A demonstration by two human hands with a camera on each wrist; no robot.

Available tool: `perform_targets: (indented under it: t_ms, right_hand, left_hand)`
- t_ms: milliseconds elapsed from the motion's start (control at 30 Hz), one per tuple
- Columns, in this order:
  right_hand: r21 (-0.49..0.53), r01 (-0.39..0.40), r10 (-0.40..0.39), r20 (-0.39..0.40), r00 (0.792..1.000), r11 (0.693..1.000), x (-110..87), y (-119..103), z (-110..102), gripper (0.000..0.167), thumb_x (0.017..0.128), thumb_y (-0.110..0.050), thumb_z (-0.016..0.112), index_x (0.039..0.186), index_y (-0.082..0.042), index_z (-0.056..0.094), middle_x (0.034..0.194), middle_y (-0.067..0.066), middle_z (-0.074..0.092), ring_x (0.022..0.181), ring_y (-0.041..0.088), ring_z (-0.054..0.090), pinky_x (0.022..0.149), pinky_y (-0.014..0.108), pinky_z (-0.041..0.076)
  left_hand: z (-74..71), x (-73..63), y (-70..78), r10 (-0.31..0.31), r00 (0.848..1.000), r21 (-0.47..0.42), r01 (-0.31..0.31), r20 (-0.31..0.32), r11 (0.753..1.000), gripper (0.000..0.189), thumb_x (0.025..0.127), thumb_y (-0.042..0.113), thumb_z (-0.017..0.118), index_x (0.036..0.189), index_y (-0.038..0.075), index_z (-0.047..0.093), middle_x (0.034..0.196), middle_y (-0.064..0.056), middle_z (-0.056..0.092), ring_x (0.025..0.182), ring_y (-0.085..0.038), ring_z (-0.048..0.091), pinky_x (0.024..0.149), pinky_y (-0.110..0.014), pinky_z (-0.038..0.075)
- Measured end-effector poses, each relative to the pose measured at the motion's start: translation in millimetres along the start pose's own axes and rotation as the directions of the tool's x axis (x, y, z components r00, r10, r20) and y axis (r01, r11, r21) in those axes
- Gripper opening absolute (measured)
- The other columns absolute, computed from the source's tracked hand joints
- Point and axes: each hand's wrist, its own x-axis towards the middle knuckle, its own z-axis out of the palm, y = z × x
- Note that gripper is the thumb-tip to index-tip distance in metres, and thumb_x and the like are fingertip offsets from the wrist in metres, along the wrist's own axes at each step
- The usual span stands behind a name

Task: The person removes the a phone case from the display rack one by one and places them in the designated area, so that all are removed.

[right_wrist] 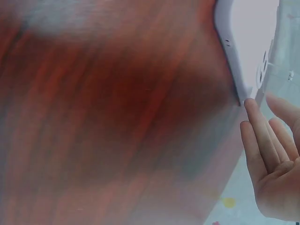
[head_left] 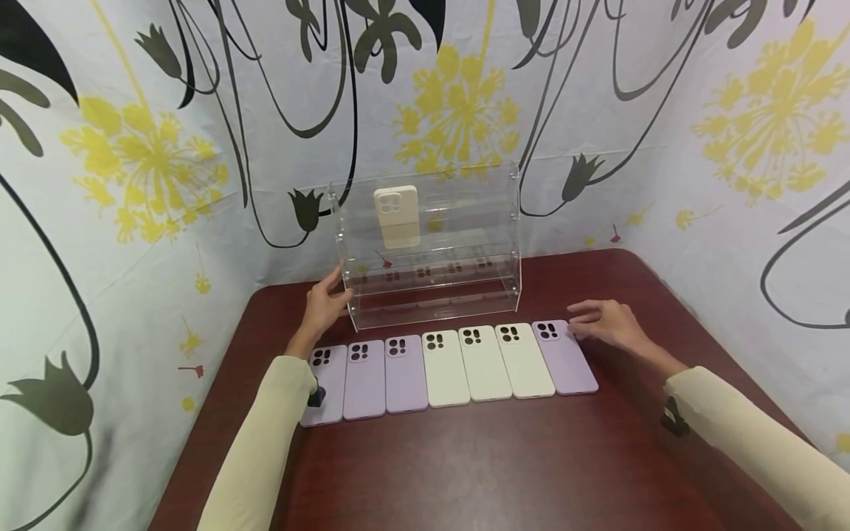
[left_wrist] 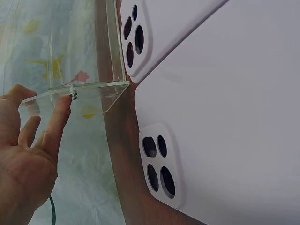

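Note:
My left hand (head_left: 324, 306) is at the left side of a clear acrylic tiered rack (head_left: 465, 214). In the left wrist view its extended fingers touch the side panel near a small screw. One white phone case (head_left: 397, 205) leans upright on an upper tier. Along the rack's front lies a row of phone cases: three lilac ones (head_left: 406, 376) at left, three white ones (head_left: 446, 372) in the middle, one lilac case (head_left: 567, 361) at the right end. My right hand (head_left: 607, 323), fingers fairly straight, has its fingertips right at that last case's upper right corner.
Everything stands on a dark red wooden table (head_left: 451, 472) with rounded far corners. Behind and beside it hangs a pale cloth (head_left: 279, 169) printed with flowers. The row's leftmost lilac case (head_left: 325, 391) is partly covered by my left sleeve.

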Motion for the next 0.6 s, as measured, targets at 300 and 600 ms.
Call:
perform_targets:
  t_ms: [300, 600]
  right_hand:
    - [-0.088, 0.108, -0.115, -0.072, 0.991, 0.990, 24.6, -32, -5, 0.048, 0.089, -0.025, 0.085, 0.132, -0.007, 0.071, 0.098, 0.008, 0.080, 0.077, 0.026, 0.079, 0.059, 0.015, 0.052]
    - [-0.114, 0.162, -0.175, -0.123, 0.977, 0.980, 51.8, -66, -4, 0.050, 0.086, -0.029, 0.088, 0.130, -0.012, 0.073, 0.099, 0.006, 0.080, 0.075, 0.017, 0.078, 0.049, 0.020, 0.045]
  left_hand:
    - [-2.3, -0.7, 1.6, 0.001, 1.000, 0.009, -0.001, -0.006, 1.000, 0.073, 0.103, 0.003, 0.062, 0.162, 0.033, 0.034, 0.167, -0.009, 0.034, 0.127, -0.038, 0.063, 0.085, -0.037, 0.065]
    - [-1.5, 0.6, 2.2, -0.003, 1.000, 0.051, 0.002, 0.002, 0.999, 0.073, 0.103, 0.006, 0.063, 0.163, 0.033, 0.032, 0.166, -0.007, 0.035, 0.127, -0.036, 0.063, 0.084, -0.039, 0.065]
